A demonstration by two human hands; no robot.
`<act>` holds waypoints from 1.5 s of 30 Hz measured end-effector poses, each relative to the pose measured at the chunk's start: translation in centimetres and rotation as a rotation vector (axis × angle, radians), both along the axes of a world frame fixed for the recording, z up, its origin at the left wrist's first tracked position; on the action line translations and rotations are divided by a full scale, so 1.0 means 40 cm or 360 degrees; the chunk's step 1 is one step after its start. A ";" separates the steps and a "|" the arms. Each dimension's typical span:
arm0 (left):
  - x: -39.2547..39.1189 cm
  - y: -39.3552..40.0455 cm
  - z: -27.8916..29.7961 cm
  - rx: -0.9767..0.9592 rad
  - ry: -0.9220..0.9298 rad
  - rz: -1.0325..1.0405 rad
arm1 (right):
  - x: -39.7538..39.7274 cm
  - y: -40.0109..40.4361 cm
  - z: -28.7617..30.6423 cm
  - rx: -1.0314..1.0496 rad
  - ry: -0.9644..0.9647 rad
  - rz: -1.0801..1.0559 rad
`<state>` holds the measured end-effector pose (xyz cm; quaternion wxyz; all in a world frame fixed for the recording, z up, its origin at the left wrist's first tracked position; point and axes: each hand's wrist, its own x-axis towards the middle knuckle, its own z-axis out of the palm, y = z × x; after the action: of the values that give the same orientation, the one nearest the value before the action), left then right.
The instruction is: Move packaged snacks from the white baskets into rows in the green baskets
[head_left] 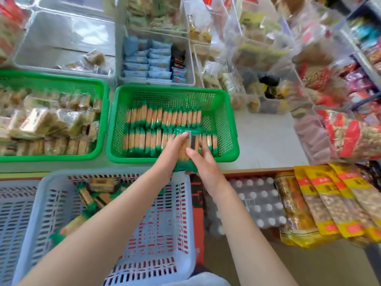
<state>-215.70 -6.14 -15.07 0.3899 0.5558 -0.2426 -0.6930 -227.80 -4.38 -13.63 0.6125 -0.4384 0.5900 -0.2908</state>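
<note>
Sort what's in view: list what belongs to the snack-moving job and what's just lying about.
Job: packet held by left hand and right hand; green basket with two rows; white basket with loose packets.

Lying about: blue packets in clear bin; yellow bags; bottle pack.

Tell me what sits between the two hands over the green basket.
Head view: a green-wrapped cracker pack, held between left hand and right hand.
</note>
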 end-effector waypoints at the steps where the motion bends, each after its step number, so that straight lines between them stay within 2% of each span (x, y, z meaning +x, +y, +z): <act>1: -0.017 -0.025 -0.010 -0.0046 -0.0034 -0.0049 | -0.017 -0.028 -0.006 0.0014 0.0048 0.0001; 3: -0.037 -0.067 -0.030 -0.0070 -0.0210 -0.0075 | -0.050 -0.096 -0.018 0.0016 0.0242 -0.0017; 7: -0.021 -0.109 -0.129 -0.0225 -0.1259 -0.0144 | -0.106 -0.266 -0.044 -0.0084 0.0621 -0.0126; 10: 0.003 -0.112 -0.192 -0.0223 -0.1741 -0.0214 | -0.114 -0.384 -0.075 -0.0271 0.1163 -0.0098; 12: 0.009 -0.116 -0.216 -0.0194 -0.1916 -0.0274 | -0.104 -0.447 -0.105 -0.0362 0.1571 0.0002; 15: 0.007 -0.121 -0.237 -0.0191 -0.1972 -0.0324 | -0.083 -0.513 -0.162 -0.0378 0.2024 0.0185; 19: 0.008 -0.118 -0.240 -0.0206 -0.1948 -0.0354 | -0.065 -0.544 -0.235 -0.0288 0.2203 0.0358; 23: 0.007 -0.119 -0.235 -0.0169 -0.1966 -0.0387 | -0.071 -0.547 -0.262 -0.0329 0.2203 0.0360; 27: 0.002 -0.119 -0.232 -0.0151 -0.1966 -0.0416 | -0.085 -0.513 -0.285 -0.0533 0.2224 0.0425; 33: 0.001 -0.114 -0.233 -0.0143 -0.1946 -0.0439 | -0.100 -0.539 -0.308 -0.0959 0.1968 0.0484; 40: 0.000 -0.112 -0.230 -0.0148 -0.1946 -0.0458 | -0.084 -0.591 -0.294 -0.0800 0.2166 0.0585; 45: -0.001 -0.112 -0.229 -0.0156 -0.1950 -0.0460 | -0.083 -0.611 -0.295 -0.0838 0.2092 0.0762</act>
<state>-215.74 -10.63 -24.25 0.1076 0.7949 -0.5260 -0.2827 -231.13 -28.83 -25.41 0.0549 -0.7706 0.6337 0.0408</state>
